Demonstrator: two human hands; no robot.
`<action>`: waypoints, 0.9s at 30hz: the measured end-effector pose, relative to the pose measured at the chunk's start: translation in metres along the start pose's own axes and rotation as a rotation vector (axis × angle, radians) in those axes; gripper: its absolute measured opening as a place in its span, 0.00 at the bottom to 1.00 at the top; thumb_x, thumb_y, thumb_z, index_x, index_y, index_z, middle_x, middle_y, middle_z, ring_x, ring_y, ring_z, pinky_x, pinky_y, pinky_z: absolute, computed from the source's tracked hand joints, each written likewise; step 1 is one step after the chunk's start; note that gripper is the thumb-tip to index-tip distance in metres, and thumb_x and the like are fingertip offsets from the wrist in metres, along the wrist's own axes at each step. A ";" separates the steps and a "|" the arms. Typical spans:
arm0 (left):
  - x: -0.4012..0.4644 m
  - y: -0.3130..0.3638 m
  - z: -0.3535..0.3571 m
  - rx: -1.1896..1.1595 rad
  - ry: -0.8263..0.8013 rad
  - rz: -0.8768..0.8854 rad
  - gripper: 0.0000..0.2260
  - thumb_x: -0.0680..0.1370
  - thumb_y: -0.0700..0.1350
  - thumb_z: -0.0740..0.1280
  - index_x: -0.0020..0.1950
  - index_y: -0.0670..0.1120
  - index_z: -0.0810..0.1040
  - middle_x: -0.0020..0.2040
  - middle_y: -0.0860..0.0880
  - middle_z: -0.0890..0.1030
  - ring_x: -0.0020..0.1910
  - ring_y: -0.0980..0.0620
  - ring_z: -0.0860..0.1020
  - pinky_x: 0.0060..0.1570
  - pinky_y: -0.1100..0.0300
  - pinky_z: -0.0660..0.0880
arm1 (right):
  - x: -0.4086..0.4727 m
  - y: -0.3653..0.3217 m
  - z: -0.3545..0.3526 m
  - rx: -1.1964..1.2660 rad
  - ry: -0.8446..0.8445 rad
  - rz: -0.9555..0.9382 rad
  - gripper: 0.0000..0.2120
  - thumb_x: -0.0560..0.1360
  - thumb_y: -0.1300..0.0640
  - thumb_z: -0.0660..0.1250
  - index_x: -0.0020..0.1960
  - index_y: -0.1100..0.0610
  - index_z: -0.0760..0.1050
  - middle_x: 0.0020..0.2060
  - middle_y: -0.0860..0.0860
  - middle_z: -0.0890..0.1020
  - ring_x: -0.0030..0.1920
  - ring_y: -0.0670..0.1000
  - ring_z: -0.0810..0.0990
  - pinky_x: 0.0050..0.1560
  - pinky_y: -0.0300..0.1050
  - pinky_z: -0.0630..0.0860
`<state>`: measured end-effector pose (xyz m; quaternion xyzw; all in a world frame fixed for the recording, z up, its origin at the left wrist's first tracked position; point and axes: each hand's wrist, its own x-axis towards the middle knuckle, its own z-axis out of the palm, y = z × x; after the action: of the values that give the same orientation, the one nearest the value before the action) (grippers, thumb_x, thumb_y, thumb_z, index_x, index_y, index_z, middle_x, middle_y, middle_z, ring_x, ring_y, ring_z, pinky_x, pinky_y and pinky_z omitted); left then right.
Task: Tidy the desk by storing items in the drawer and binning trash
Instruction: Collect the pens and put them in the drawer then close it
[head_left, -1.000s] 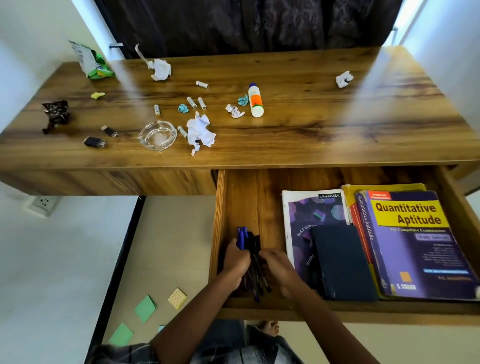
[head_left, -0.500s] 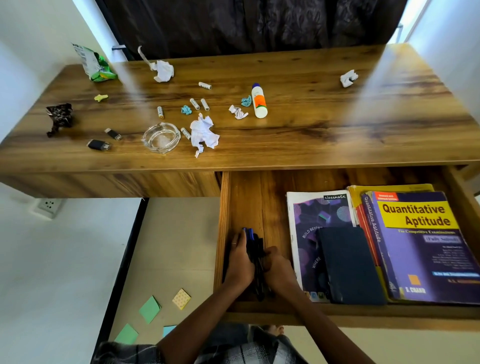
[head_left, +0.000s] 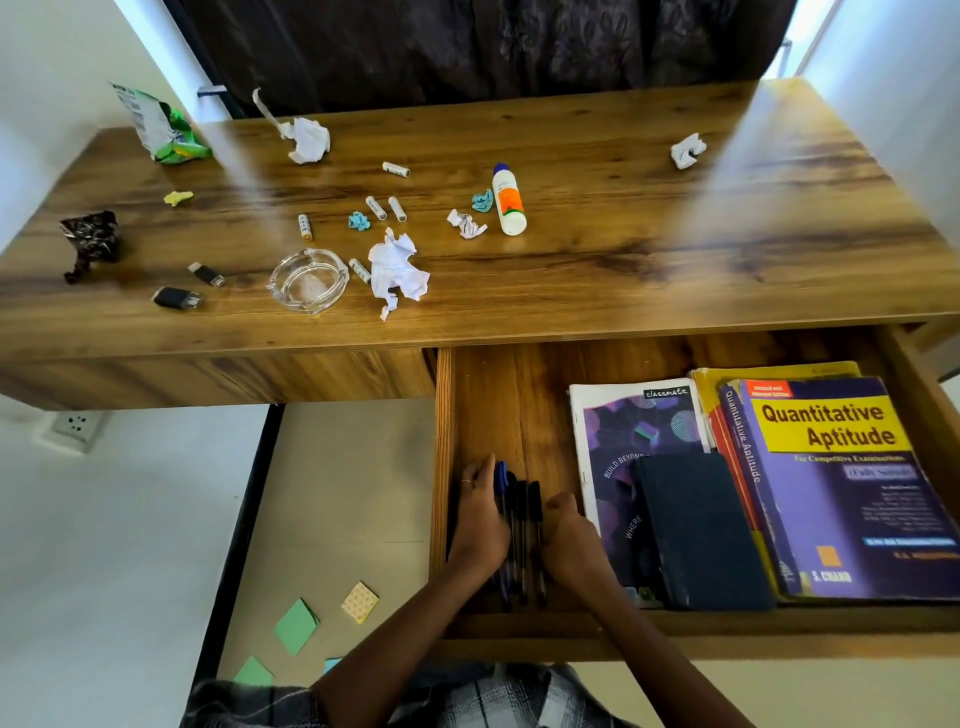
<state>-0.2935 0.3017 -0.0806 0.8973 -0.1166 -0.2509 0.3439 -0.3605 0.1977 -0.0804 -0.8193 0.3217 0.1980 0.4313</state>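
Several blue and black pens lie side by side on the floor of the open wooden drawer, near its left wall. My left hand lies flat along the left of the pens, fingers straight. Bent fingers of my right hand rest against their right side, with nothing in its grasp. On the desk top lie crumpled white papers, a glue bottle, several batteries, a glass ashtray and two USB sticks.
Right of the pens the drawer holds a purple notebook, a dark diary and stacked books. A green packet and a dark wrapper sit at the desk's left end. Sticky notes lie on the floor.
The pens, gathered in both hands a second ago, now lie flat in a row. My hands have loosened and sit either side of them.
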 end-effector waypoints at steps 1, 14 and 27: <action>0.000 0.000 0.001 0.022 0.006 0.011 0.32 0.77 0.29 0.60 0.77 0.45 0.52 0.77 0.46 0.51 0.76 0.49 0.55 0.71 0.62 0.56 | 0.000 -0.001 0.001 -0.004 0.002 -0.003 0.24 0.74 0.64 0.66 0.66 0.57 0.59 0.47 0.53 0.77 0.45 0.52 0.81 0.47 0.48 0.80; 0.007 -0.002 -0.001 0.166 -0.059 0.106 0.36 0.78 0.30 0.60 0.78 0.51 0.45 0.78 0.49 0.43 0.77 0.48 0.47 0.74 0.53 0.56 | 0.015 -0.004 -0.002 -0.100 0.010 -0.134 0.26 0.74 0.67 0.65 0.68 0.59 0.59 0.52 0.58 0.79 0.47 0.54 0.80 0.42 0.41 0.77; 0.032 0.022 -0.026 0.675 -0.110 0.248 0.17 0.78 0.35 0.61 0.68 0.43 0.70 0.67 0.43 0.70 0.62 0.47 0.74 0.59 0.57 0.73 | 0.023 -0.008 -0.007 -0.149 -0.039 -0.165 0.30 0.73 0.67 0.65 0.71 0.55 0.59 0.64 0.61 0.69 0.58 0.61 0.76 0.56 0.51 0.76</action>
<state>-0.2538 0.2879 -0.0611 0.9245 -0.3190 -0.2027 0.0493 -0.3388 0.1870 -0.0857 -0.8689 0.2292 0.2010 0.3901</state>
